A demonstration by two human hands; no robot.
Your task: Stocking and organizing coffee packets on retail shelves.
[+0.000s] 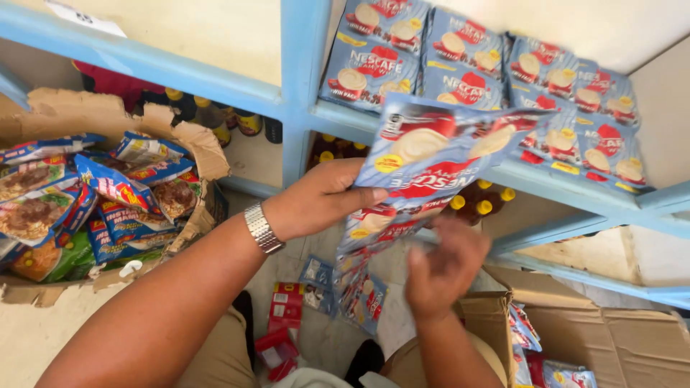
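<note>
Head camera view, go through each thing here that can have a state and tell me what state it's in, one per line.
Strip of blue sachets: held up, hanging down toward the floor.
Left hand: fingers closed on the strip's upper edge.
Right hand: blurred, at the strip's lower part; grip unclear.
Torn cardboard box: open, filled with snack packets.
Cardboard box at lower right: open, sachets inside.
Blue shelf: sachet strips stacked on it.
Wristwatch: worn on the left wrist.

Both my forearms bare, no sleeves reaching into view. On my left wrist, a silver metal watch band (pixel 263 228), ribbed links, expanding type; the dial is turned out of sight. My left hand (pixel 316 199) and right hand (pixel 442 269) ungloved, no rings that I can make out. Tan trousers (pixel 212 359) over my knees below.
</note>
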